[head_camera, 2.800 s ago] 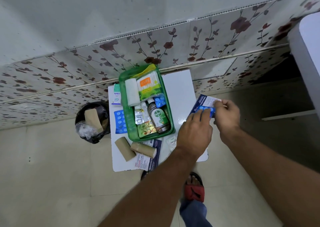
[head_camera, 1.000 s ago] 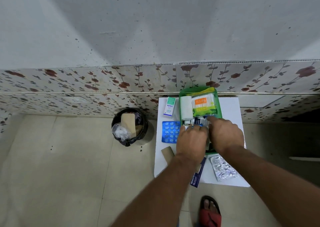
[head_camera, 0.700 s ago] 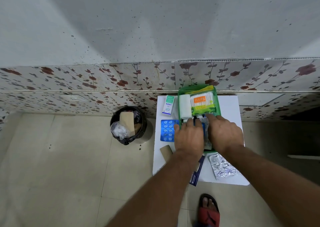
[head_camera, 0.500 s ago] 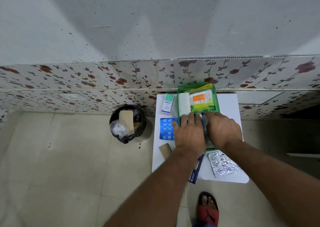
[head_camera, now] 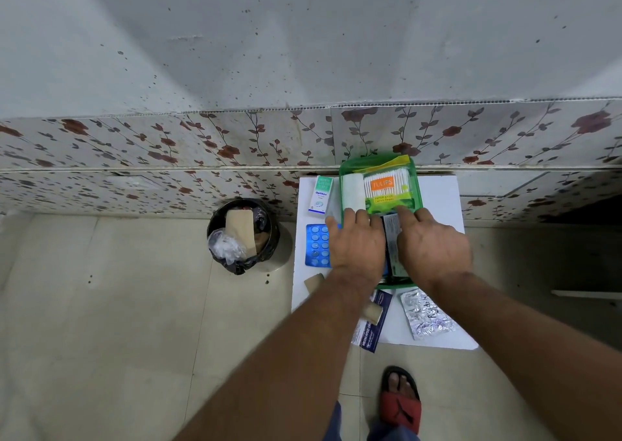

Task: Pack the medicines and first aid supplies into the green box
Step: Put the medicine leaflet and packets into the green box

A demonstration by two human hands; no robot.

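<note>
The green box (head_camera: 418,194) stands on a small white table (head_camera: 441,191) by the wall. A white gauze roll (head_camera: 352,191) and a cotton swab pack (head_camera: 388,188) lie at its far end. A blue-and-white medicine carton (head_camera: 391,238) sits on edge in the box. My left hand (head_camera: 358,245) and my right hand (head_camera: 434,248) lie palm down on either side of it and hold it between them. The hands hide the near half of the box.
On the table outside the box are a blue blister pack (head_camera: 315,245), an Optibex carton (head_camera: 321,194), a silver blister strip (head_camera: 425,312), brown rolls (head_camera: 372,310) and a dressing carton (head_camera: 370,331). A black bin (head_camera: 244,235) stands to the left. My sandalled foot (head_camera: 400,397) is below.
Both hands carried the blue carton from the right of the table into the box. They have since slid slightly toward its far end over the contents.
</note>
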